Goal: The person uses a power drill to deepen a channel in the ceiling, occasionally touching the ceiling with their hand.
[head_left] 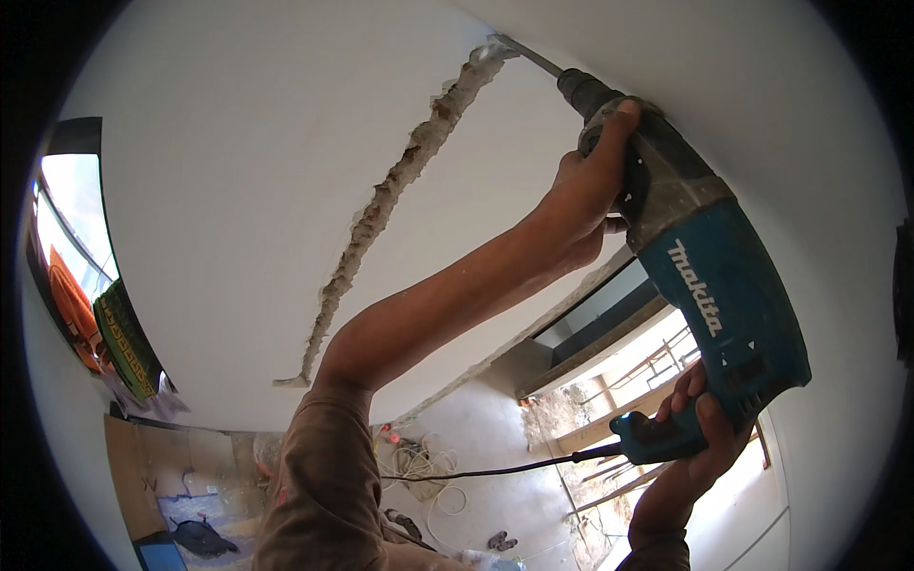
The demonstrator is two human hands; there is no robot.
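Observation:
A blue and dark grey rotary hammer (709, 257) is held up at the right, nose pointing up and left. My left hand (602, 176) is wrapped round its front housing, behind the black chuck (586, 92). My right hand (700, 428) grips the rear handle; whether a finger presses the trigger cannot be seen. The metal chisel bit (531, 56) reaches to the upper end of a rough groove (386, 195) cut in the white wall. Its tip meets the wall there. The groove bares grey and brownish masonry and runs down to the lower left.
A dark power cord (505, 471) trails left from the handle. Coiled pale cable (424, 466) lies on the floor below. A window opening (76, 219) with orange and green cloths is at the left. Another opening (609, 390) with bars is at the right. Brown board (133, 476) stands lower left.

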